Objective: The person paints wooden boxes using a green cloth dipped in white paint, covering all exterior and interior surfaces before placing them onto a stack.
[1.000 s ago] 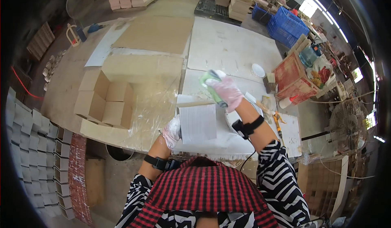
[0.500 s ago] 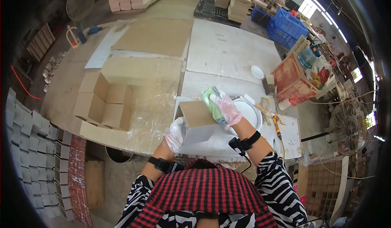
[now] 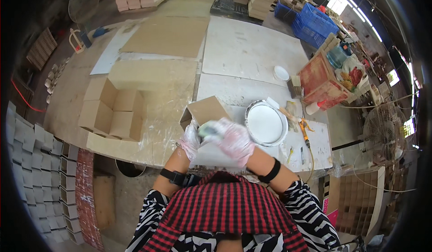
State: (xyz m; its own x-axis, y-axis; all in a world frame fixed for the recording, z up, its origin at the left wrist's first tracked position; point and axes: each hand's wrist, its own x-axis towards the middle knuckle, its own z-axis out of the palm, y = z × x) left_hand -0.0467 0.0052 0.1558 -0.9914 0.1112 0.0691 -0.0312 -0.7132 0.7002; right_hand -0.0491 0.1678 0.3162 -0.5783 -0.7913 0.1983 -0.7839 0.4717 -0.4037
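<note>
Cluttered workshop surroundings are seen from above: a long worktable (image 3: 252, 49) streaked with white paste fills the middle, with flat cardboard sheets (image 3: 168, 36) laid at its far end and blue crates (image 3: 315, 24) beyond the right corner. A small open cardboard box (image 3: 204, 111) is held at the near edge of the table, tilted with one brown face turned up toward the person, seemingly so that the face can be reached from above. The left hand (image 3: 190, 139), in a thin translucent glove, is wrapped about the box's lower left corner, its fingers closed on the cardboard to steady it. The right hand (image 3: 234, 137), likewise gloved and blurred, is closed around a pale green sponge (image 3: 208, 128), which is pressed against or just over the box's near edge; whether contact is made cannot be told through the blur. A round basin of white paste (image 3: 265, 123) is set just right of the box, within easy reach of the sponge hand. Finished open boxes (image 3: 112, 112) are grouped on the left part of the table, well apart from the paste, probably to keep them clean. A red wooden crate (image 3: 321, 81) and a small white dish (image 3: 281, 73) stand further right, and more folded boxes are stacked on the floor (image 3: 40, 162) at the left.
</note>
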